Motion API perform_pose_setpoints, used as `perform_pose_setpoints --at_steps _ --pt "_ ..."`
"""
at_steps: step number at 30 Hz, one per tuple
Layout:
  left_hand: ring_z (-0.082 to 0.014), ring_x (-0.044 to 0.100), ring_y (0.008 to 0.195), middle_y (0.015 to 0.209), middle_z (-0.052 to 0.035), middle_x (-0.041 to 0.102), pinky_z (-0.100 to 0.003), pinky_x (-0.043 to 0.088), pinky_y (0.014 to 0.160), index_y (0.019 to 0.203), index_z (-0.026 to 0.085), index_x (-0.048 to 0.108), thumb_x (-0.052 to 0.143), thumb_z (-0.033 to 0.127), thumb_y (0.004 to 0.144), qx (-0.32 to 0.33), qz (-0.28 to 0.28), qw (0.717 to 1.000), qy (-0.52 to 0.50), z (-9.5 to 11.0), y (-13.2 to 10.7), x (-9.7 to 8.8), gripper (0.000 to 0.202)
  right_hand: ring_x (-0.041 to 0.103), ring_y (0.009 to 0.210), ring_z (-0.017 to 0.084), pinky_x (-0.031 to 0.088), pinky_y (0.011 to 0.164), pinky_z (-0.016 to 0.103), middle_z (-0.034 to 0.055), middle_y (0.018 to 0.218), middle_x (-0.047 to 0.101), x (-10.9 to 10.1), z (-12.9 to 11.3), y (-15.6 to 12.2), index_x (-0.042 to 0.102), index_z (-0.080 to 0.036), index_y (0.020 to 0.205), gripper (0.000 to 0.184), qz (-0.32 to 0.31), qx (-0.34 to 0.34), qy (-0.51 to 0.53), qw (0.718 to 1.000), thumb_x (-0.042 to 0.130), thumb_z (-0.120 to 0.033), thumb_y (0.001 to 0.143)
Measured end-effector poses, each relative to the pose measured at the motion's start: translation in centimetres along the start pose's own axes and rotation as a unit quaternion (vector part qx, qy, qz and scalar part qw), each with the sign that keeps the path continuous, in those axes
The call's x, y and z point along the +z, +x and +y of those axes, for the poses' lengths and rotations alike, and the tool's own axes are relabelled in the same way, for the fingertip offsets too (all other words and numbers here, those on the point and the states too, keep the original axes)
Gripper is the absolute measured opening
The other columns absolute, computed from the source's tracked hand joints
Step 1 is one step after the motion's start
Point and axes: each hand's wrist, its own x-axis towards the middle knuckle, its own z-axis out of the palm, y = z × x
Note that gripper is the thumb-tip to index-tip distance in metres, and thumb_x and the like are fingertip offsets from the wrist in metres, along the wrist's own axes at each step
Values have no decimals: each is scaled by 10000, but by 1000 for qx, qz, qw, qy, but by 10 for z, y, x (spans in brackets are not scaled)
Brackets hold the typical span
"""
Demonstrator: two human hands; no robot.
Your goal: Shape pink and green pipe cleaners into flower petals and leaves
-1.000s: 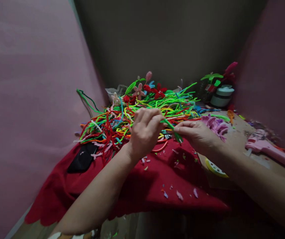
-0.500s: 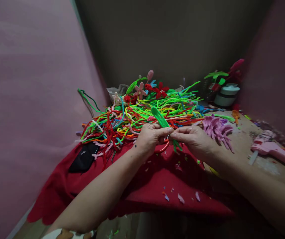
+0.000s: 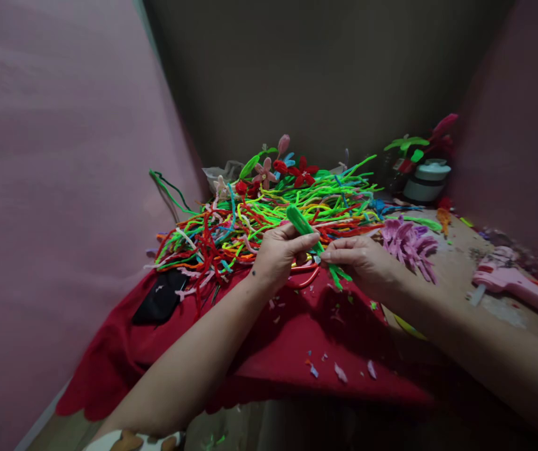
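My left hand pinches a bundle of green pipe cleaners, folded into a long loop at its upper end. Loose green ends stick out below, between the two hands. My right hand has its thumb and forefinger closed at the lower part of the same bundle. A red looped handle shows under my left hand, with a small pale metallic bit by the fingertips; the rest of that tool is hidden. Behind the hands spreads a big heap of coloured pipe cleaners.
Fuzzy flowers stand at the back of the heap. A black phone lies left on the red cloth, which carries scraps. To the right are purple pipe-cleaner pieces, a pink glue gun and a lidded jar.
My left thumb has shifted up along the green bundle, and the hands have parted slightly. More of the lower green ends and of the red handle shows now.
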Motion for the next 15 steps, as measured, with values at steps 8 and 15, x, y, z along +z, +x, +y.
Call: perform_pose_setpoints --at_steps 8,15 --pt "-22 306 393 469 80 378 -180 224 402 640 139 503 713 249 628 -28 -27 997 -65 6 3 -3 237 352 446 68 236 461 239 -42 498 472 -4 7 -1 570 -144 562 184 -38 -10 -9 999 687 -278 609" --pt "-30 350 389 458 81 390 -170 245 396 640 151 470 711 276 636 -25 -30 996 -75 8 7 -5 271 328 452 65 223 457 235 -55 499 427 -8 8 -2 554 -150 577 217 -44 -28 -35 998 681 -319 627"
